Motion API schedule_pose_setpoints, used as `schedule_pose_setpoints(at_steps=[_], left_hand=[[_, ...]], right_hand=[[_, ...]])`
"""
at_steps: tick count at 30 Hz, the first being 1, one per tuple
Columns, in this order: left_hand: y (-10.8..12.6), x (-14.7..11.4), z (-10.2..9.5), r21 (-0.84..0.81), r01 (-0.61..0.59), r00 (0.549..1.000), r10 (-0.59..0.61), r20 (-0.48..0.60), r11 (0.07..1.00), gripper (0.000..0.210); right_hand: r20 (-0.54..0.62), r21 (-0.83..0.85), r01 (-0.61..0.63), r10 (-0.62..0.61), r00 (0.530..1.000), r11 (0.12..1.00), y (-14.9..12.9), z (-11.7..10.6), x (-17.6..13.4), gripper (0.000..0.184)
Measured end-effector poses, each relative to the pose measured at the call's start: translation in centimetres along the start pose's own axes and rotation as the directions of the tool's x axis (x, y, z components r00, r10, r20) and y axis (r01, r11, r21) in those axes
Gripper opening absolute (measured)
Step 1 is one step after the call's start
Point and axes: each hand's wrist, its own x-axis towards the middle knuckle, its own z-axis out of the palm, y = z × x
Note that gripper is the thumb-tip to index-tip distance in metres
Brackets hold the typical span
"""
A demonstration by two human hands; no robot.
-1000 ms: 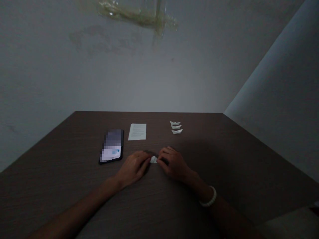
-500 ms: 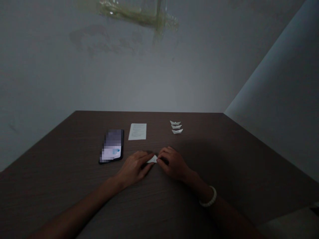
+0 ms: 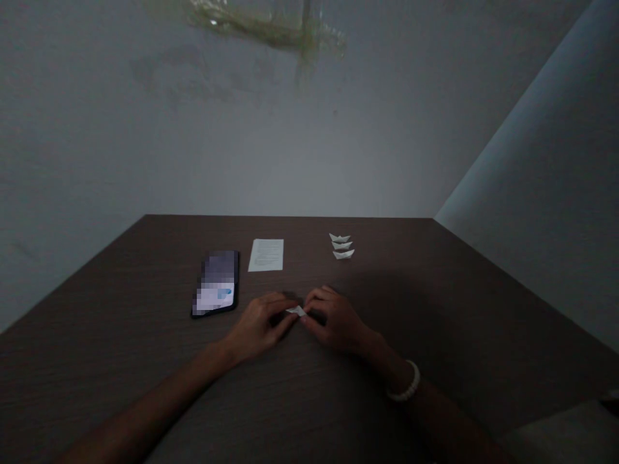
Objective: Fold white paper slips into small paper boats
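A small piece of folded white paper (image 3: 297, 310) lies low over the table between my two hands. The fingers and thumb of my left hand (image 3: 264, 324) are closed on its left side. My right hand (image 3: 336, 320), with a pale bracelet at the wrist, pinches its right end. Fingertips cover part of the paper's edges. Beyond my right hand, three small white paper boats (image 3: 342, 246) stand in a row, one behind another.
A phone (image 3: 216, 283) with a lit, blurred screen lies left of my left hand. Beside it is a stack of small printed paper sheets (image 3: 266, 254). The dark brown table (image 3: 145, 270) meets a stained grey wall (image 3: 290, 161) at its far edge.
The folded paper has changed from a raised triangle to a flatter, lower shape between my fingers. My right thumb has shifted slightly left; both hands otherwise stay in place.
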Motion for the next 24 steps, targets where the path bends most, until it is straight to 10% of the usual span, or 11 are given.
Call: schedule_pose_setpoints(at_steps=[24], left_hand=[[0.56,0.45,-0.1,-0.047,0.164,0.985,-0.166,-0.046,0.985,0.024]], right_hand=[[-0.033,-0.057,-0.004,0.002,0.999,0.998,-0.11,0.86,0.56,0.013]])
